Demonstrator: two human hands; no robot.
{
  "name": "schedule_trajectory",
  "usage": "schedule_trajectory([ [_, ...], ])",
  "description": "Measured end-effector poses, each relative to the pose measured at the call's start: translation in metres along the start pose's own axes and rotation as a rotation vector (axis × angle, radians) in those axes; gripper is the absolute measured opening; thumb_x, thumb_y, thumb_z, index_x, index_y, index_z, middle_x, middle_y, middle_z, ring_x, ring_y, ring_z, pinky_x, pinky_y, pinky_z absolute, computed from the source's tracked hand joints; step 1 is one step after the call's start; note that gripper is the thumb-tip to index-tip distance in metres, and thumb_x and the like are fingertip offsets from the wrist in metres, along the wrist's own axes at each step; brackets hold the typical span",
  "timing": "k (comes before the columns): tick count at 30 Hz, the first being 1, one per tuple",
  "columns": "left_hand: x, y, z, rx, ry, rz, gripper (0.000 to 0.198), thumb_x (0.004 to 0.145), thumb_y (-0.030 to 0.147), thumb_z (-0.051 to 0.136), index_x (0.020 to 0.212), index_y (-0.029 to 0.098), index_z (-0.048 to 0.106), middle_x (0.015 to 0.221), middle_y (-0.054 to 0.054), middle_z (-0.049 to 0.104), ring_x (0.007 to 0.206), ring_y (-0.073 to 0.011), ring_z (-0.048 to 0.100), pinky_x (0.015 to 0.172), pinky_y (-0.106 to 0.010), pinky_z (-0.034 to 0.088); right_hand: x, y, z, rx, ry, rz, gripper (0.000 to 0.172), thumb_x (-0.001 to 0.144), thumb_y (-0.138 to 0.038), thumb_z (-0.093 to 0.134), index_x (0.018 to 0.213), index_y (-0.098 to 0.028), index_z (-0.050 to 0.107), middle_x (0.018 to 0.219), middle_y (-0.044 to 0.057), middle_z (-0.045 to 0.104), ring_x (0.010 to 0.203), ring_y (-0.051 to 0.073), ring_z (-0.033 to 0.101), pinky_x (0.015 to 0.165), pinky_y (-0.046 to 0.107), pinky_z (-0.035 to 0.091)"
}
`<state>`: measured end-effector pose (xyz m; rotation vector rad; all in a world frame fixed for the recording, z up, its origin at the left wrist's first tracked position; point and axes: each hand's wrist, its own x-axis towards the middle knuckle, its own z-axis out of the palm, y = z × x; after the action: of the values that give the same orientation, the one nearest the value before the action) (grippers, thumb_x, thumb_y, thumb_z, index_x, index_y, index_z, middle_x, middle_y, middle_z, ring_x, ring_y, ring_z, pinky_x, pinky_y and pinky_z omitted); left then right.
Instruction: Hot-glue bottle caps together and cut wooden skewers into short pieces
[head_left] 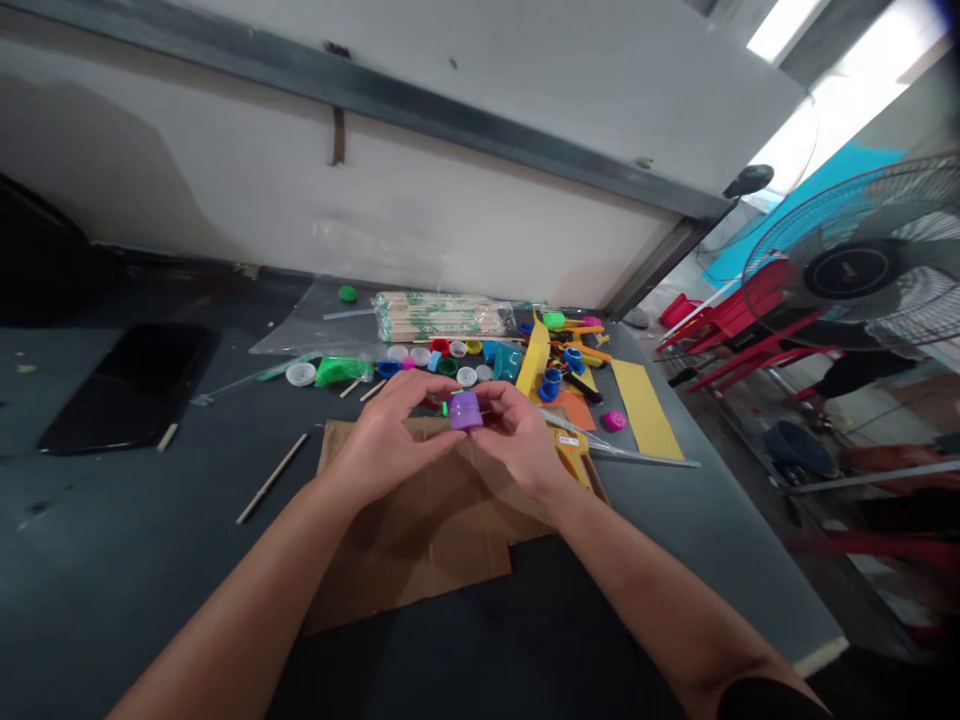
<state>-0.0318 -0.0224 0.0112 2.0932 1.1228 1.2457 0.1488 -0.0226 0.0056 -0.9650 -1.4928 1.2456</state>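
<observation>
A white wall (487,190) stands behind the dark grey counter (150,570), and on the right side of the room there is a large fan (855,270) near red chairs (765,310). On the counter lies a brown cardboard (420,560), with a black phone (131,390) to its left, and farther back a pack of wooden sticks (442,316) and coloured caps (301,374). Over the cardboard's back part, fingers of left hand (394,430) and right hand (521,435) are clamped on a small purple piece (465,410).

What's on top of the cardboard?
On the cardboard, a yellow tool shows at the right end. The left hand and right hand, holding a purple piece, block the far middle; anything behind them is hidden.
</observation>
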Motion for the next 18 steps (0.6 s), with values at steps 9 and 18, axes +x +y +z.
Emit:
schedule_trajectory([
  [9, 0.002, 0.008, -0.005, 0.044, 0.061, 0.120, 0.023, 0.077, 0.026, 0.071, 0.098, 0.022, 0.064, 0.095, -0.004, 0.067, 0.093, -0.0204, 0.062, 0.084, -0.037, 0.050, -0.002, 0.004, 0.001, 0.216, -0.006, 0.050, 0.035, 0.065, -0.021, 0.073, 0.096, -0.026, 0.058, 0.091, -0.001, 0.064, 0.082, 0.016, 0.060, 0.076, 0.032, 0.049],
  [18, 0.004, 0.013, -0.007, 0.177, 0.022, 0.164, 0.020, 0.077, 0.017, 0.066, 0.097, 0.018, 0.062, 0.095, -0.005, 0.065, 0.094, -0.0208, 0.060, 0.084, -0.036, 0.050, -0.004, -0.005, -0.001, -0.010, -0.027, -0.065, 0.035, 0.071, -0.018, 0.066, 0.103, -0.026, 0.056, 0.100, 0.002, 0.062, 0.088, 0.017, 0.058, 0.077, 0.033, 0.047],
])
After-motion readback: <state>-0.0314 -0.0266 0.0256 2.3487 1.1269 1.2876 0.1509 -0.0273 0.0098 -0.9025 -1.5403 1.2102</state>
